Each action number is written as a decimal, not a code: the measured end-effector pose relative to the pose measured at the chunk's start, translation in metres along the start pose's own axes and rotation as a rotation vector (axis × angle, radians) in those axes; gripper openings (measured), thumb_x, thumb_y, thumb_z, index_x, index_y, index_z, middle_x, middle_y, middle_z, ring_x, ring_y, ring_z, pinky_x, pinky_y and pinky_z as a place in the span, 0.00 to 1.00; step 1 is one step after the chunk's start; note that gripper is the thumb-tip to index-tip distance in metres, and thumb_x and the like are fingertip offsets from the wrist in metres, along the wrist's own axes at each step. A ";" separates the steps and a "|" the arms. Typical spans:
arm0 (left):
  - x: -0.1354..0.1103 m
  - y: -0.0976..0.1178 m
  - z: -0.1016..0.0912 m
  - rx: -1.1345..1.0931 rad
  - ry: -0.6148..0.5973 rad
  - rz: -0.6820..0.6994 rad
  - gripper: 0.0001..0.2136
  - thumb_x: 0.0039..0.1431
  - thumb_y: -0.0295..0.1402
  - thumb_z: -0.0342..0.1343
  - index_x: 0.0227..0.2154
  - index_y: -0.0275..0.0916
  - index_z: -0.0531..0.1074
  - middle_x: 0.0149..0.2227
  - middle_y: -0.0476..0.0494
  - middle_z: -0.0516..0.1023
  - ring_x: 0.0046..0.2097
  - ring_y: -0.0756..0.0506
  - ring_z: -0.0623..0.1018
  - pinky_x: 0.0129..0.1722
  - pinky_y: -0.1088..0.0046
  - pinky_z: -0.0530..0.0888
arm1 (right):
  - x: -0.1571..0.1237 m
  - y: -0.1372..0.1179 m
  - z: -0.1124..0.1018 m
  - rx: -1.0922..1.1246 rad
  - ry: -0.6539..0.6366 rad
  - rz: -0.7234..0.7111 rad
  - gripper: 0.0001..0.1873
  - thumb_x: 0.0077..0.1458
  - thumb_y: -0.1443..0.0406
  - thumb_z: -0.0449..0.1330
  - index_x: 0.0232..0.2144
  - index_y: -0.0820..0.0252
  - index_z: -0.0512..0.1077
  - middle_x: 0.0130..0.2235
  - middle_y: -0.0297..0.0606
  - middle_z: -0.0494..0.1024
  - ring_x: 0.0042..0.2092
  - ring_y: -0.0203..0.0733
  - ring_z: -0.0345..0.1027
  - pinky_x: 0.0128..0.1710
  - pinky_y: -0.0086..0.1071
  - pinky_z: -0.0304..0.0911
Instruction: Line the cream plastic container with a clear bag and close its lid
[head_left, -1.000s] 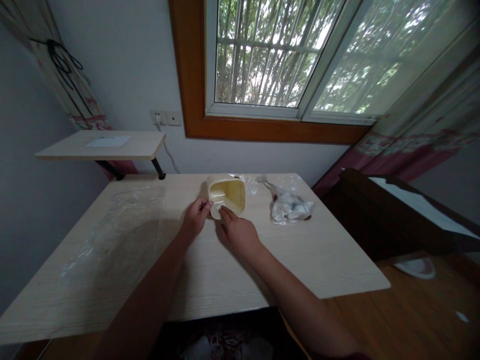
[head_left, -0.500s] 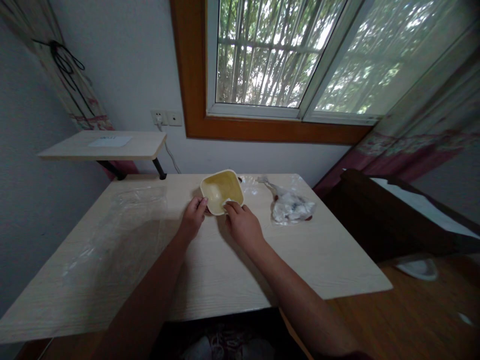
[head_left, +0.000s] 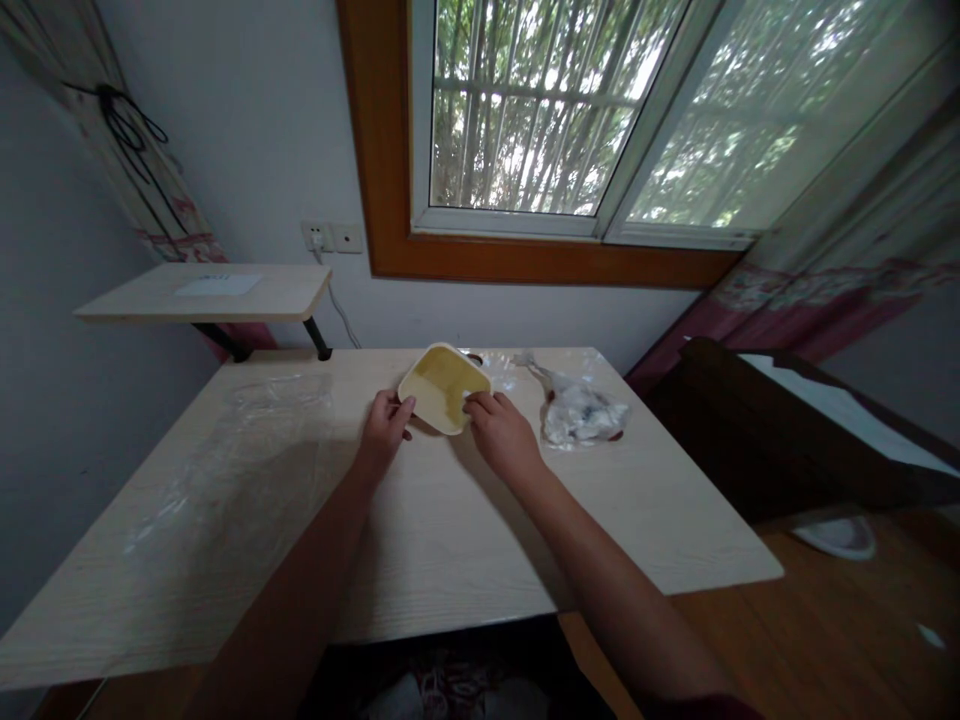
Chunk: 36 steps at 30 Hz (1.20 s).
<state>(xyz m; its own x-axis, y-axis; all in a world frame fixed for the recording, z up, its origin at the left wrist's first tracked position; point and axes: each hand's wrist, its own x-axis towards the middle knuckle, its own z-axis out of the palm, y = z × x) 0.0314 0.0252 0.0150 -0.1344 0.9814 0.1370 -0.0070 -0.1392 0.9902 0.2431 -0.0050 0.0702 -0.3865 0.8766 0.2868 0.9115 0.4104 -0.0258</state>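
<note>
A cream-yellow square plastic tub [head_left: 442,388], its smooth hollow facing up and tilted toward the window, sits between both hands above the wood-grain counter [head_left: 450,545]; whether it touches is hidden. The left hand [head_left: 385,432] and right hand [head_left: 502,435] clamp opposite edges. Just right, a crumpled clear plastic bag [head_left: 579,414] wraps something white, hard to make out. A thin plastic sheet [head_left: 251,465] lies left.

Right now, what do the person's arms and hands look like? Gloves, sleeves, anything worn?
No gloves: the left hand and right hand are bare, with bare forearms. No cables, markers, watch or bracelet show. Only a dark sleeve appears, at the bottom edge by the right arm.
</note>
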 end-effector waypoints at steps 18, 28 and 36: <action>-0.004 0.007 -0.006 0.133 0.072 0.112 0.14 0.58 0.46 0.60 0.30 0.42 0.65 0.18 0.58 0.65 0.17 0.53 0.66 0.18 0.79 0.62 | 0.000 0.016 -0.005 -0.096 -0.023 -0.108 0.20 0.69 0.68 0.48 0.57 0.60 0.74 0.62 0.45 0.71 0.54 0.53 0.61 0.54 0.46 0.67; -0.008 0.007 -0.003 0.136 -0.010 0.065 0.15 0.62 0.47 0.57 0.29 0.42 0.66 0.15 0.57 0.65 0.17 0.53 0.63 0.17 0.79 0.60 | -0.019 -0.016 -0.003 -0.116 -0.150 0.027 0.25 0.67 0.68 0.48 0.64 0.60 0.65 0.68 0.48 0.64 0.53 0.53 0.68 0.48 0.43 0.71; -0.011 0.008 0.000 0.120 -0.074 0.046 0.15 0.62 0.47 0.57 0.28 0.41 0.67 0.15 0.57 0.65 0.18 0.53 0.64 0.19 0.78 0.60 | -0.018 -0.028 0.005 0.117 -0.233 0.170 0.31 0.65 0.60 0.52 0.68 0.58 0.59 0.70 0.48 0.62 0.53 0.52 0.76 0.50 0.43 0.72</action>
<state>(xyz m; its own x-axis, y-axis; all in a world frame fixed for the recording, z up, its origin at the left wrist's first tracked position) 0.0325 0.0137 0.0213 -0.0582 0.9820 0.1798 0.1165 -0.1722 0.9781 0.2243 -0.0309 0.0612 -0.2644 0.9635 0.0423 0.9486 0.2677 -0.1688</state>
